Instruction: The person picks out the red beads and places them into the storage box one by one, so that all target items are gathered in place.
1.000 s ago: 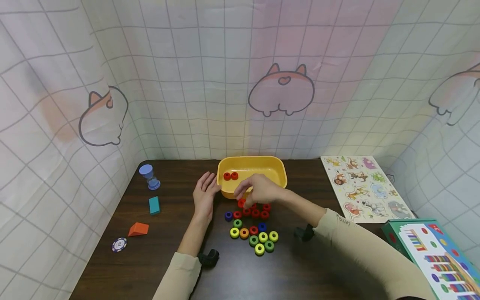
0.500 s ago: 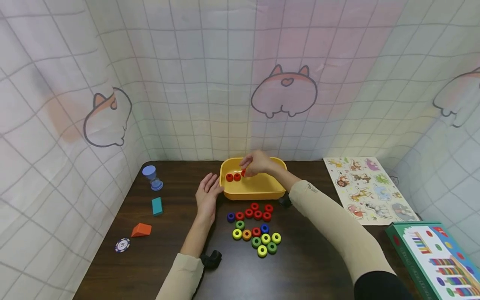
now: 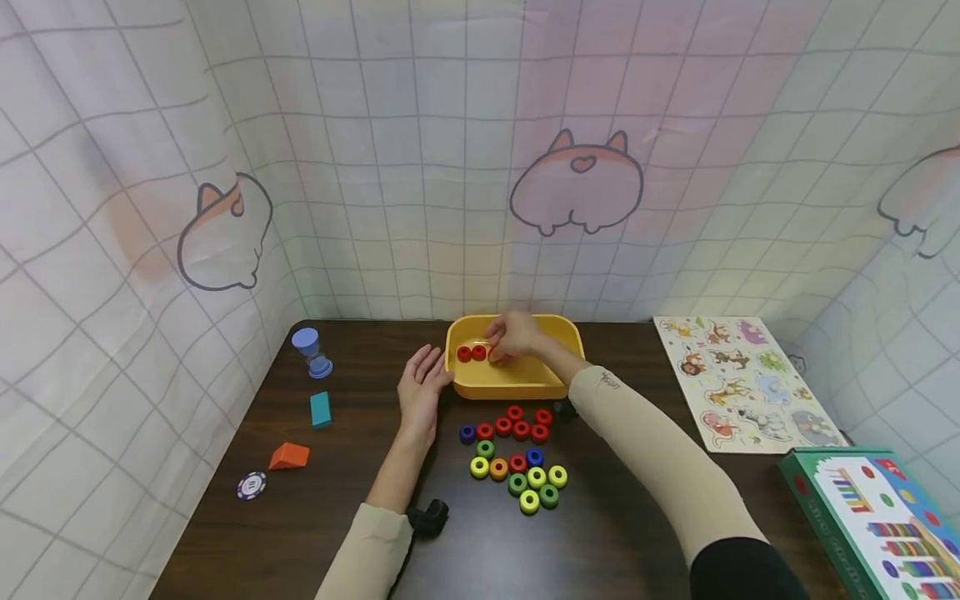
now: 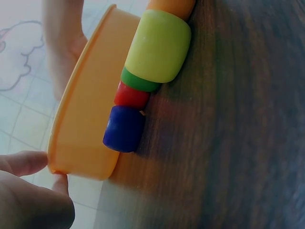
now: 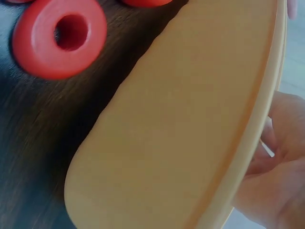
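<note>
A yellow tray (image 3: 517,389) stands at the back of the dark table. Over its inside, my right hand (image 3: 517,335) pinches a red ring bead (image 3: 492,353) close to the tray floor. Just left of that bead, two red ring beads (image 3: 472,353) sit side by side. My left hand (image 3: 422,393) rests at the tray's left end, its fingers relaxed and thumb at the rim; the left wrist view shows its fingertips (image 4: 33,161) against the tray corner. The tray wall hides the right hand's fingertips in the right wrist view.
In front of the tray lie several loose ring beads (image 3: 517,484) in red, blue, green, yellow and orange. Along the left are an hourglass (image 3: 312,353), a teal block (image 3: 320,409), an orange wedge (image 3: 289,456) and a poker chip (image 3: 251,485). An animal board (image 3: 738,383) and a green box (image 3: 847,517) are at right.
My right hand has carried a red ring bead from the loose group forward into the tray, lowering it beside the two there. The left hand has stayed at the tray's end.
</note>
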A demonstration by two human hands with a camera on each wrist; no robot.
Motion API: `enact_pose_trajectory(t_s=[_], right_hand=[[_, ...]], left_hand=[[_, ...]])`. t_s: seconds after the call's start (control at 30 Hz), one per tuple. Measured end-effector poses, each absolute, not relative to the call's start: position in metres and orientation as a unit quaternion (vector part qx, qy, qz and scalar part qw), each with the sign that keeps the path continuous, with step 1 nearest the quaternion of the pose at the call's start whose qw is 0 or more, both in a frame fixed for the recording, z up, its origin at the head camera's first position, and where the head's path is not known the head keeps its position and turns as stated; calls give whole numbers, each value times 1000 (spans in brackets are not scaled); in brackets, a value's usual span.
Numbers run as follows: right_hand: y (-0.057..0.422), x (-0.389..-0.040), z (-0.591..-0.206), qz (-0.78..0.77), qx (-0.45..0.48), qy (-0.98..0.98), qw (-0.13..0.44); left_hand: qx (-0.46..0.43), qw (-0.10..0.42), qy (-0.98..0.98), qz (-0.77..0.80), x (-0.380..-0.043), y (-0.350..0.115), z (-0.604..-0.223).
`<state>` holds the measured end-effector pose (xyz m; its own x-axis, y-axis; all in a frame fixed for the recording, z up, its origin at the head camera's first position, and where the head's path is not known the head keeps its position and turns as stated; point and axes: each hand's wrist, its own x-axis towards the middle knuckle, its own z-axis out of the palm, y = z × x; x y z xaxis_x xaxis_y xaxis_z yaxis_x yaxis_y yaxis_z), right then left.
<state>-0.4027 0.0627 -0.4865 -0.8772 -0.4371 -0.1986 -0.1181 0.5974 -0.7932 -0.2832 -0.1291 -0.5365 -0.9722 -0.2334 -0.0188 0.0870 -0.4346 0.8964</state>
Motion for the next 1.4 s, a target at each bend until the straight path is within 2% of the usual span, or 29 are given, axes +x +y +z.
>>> enact_pose_trajectory(t_s=[0.4,0.63,0.8,1.0,1.13,1.33,1.4], right_hand=[[80,-409,-495,-347,-164,914,134],[82,-399,-494,-337,-183,918,104],[88,-382,-479,-331,-189,921,79],[99,-342,-451,-369,-237,896,66],[104,-311,-440,-380,-289,874,86],[108,-271,-451,-350,-350,842,214],[110,-262,-460,-327,-366,838,238]], left_hand=[[74,94,-535,-836,-282,-128,-535],[79,89,-531,-839,-280,-129,-535],[74,86,-534,-838,-280,-129,-533],[69,93,-529,-841,-284,-130,-533],[71,93,-532,-839,-283,-129,-531],[71,90,-534,-838,-282,-128,-531],[69,88,-534,-838,-281,-128,-532]])
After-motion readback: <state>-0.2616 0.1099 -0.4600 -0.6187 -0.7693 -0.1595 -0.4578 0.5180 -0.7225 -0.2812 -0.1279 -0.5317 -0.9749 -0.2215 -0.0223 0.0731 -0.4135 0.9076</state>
